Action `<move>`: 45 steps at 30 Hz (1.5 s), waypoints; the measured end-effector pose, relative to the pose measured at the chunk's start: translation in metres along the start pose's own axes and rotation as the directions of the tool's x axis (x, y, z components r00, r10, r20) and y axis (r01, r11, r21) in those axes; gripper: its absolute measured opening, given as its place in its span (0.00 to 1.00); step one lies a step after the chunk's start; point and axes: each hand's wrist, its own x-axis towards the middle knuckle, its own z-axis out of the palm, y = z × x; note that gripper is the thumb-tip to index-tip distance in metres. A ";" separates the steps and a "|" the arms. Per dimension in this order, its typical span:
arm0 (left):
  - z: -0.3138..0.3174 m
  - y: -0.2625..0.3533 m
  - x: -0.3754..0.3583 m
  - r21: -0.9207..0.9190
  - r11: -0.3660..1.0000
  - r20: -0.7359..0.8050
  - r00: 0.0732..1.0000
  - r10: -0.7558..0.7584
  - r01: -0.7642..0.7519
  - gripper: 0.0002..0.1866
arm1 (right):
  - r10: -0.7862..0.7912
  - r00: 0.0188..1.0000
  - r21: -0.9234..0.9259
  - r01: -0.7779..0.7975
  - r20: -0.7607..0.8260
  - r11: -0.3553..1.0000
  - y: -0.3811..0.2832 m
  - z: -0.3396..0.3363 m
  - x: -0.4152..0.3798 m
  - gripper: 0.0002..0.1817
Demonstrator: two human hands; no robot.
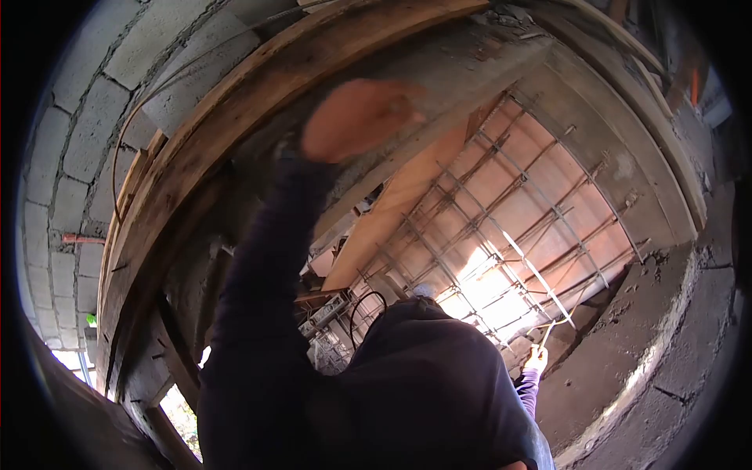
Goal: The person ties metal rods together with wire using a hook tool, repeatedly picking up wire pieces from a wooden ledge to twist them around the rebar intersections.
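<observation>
My left hand (362, 119) is raised high in front of me on a dark sleeve, smeared by motion. It overlaps a grey concrete ledge (470, 74) in this view, and its fingers are too blurred to read. Lower right, my right hand (536, 359), small and in brighter light, has its fingers closed around a thin yellow-white strip (546, 337). The strip rises from the fist toward a long pale length lying across the rebar grid (521, 184). My dark clothing (439, 376) fills the lower middle.
A curved-looking timber beam (227, 86) runs along the left, beside a grey block wall (94, 129). Tied rebar spans a reddish panel with a bright sunlit patch (486, 294). Rough dark mortar (619, 352) borders the right. A cable (125, 149) hangs at the left.
</observation>
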 end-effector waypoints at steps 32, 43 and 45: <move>0.042 -0.126 0.028 0.504 0.852 -0.034 0.989 -0.145 0.142 0.13 | 0.339 0.905 0.135 -0.314 -0.258 0.940 0.127 -0.046 -0.197 0.11; 0.018 -0.115 0.016 0.144 0.987 -0.221 0.974 -0.041 0.075 0.05 | 0.374 0.902 0.059 -0.370 -0.215 0.927 0.103 -0.054 -0.157 0.06; 0.014 -0.118 0.018 0.144 0.989 -0.295 0.956 0.011 0.033 0.05 | 0.343 0.919 0.095 -0.330 -0.196 0.939 0.084 -0.053 -0.149 0.06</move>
